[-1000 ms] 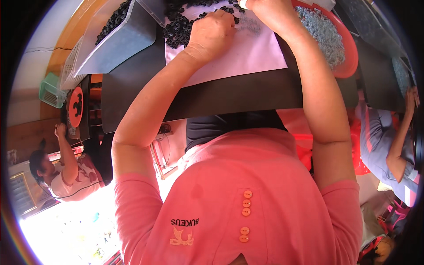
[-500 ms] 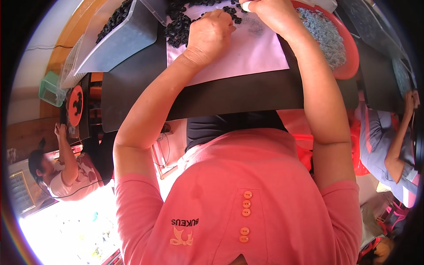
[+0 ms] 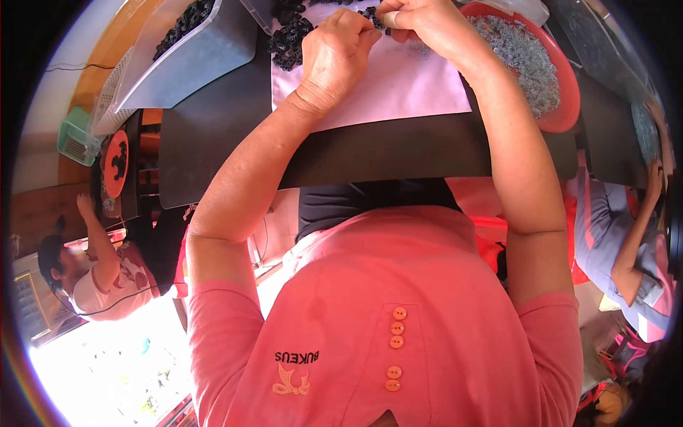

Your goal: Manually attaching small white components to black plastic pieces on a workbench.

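Left hand at twelve o'clock, right hand at one, fingers together, contents unclear, black pieces toward eleven.

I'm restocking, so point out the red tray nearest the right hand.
The tray of grey pieces, beside the right forearm; the other tray, far left, holds black pieces.

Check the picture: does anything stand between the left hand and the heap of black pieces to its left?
Nothing visible does. The heap of black pieces lies on the pale sheet, immediately left of the left hand, with no object showing between them.
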`<action>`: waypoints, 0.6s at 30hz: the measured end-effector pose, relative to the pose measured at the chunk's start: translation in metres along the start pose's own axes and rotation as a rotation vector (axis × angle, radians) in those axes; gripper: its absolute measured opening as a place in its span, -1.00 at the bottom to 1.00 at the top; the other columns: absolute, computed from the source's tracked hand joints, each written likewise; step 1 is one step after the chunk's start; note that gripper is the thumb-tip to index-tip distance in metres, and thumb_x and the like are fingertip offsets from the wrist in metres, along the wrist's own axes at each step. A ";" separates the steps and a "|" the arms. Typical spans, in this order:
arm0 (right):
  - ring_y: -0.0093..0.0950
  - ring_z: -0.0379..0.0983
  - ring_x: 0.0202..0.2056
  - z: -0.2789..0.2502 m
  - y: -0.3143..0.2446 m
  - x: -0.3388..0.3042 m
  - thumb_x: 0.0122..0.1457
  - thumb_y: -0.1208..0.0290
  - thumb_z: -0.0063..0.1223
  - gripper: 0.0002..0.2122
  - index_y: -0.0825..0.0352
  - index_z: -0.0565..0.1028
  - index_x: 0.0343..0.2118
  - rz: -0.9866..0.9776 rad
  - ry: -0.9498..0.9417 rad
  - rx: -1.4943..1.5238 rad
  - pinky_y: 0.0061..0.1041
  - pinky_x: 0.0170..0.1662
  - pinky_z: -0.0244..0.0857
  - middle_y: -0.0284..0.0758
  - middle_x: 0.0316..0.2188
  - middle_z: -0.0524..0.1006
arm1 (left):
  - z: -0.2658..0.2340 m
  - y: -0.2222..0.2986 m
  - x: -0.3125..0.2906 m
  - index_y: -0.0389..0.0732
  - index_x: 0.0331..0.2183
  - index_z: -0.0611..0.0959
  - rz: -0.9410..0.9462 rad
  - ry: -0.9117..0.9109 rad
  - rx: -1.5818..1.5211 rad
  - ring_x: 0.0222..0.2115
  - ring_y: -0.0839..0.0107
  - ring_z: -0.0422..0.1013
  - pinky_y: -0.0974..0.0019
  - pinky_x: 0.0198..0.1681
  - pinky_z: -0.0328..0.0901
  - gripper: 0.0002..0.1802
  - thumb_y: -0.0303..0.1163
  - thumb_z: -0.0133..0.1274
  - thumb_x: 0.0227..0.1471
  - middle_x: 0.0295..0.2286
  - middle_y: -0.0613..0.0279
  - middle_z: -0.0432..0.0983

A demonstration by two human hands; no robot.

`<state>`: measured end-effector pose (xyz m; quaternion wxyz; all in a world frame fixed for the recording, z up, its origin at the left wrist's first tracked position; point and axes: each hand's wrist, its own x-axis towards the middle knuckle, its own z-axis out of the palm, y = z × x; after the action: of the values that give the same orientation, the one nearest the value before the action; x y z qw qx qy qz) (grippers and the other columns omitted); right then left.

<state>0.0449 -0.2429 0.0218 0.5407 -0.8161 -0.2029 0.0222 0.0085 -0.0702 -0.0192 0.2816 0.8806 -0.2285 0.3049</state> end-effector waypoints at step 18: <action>-0.59 0.44 -0.53 0.007 -0.019 -0.010 -0.01 0.66 -0.01 -0.90 0.44 0.54 -0.44 -0.191 0.126 0.284 -0.58 -0.47 0.30 -0.33 -0.57 0.53 | -0.064 -0.014 -0.021 -0.21 -0.41 0.65 -0.012 -0.197 -0.146 -0.51 0.28 0.43 0.24 -0.42 0.36 -0.78 -0.37 0.30 -0.18 -0.52 0.25 0.44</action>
<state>0.0286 -0.2339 0.0340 0.6618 -0.7083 -0.2402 -0.0521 -0.0240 -0.0144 0.0035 0.3230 0.8847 -0.2715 0.1979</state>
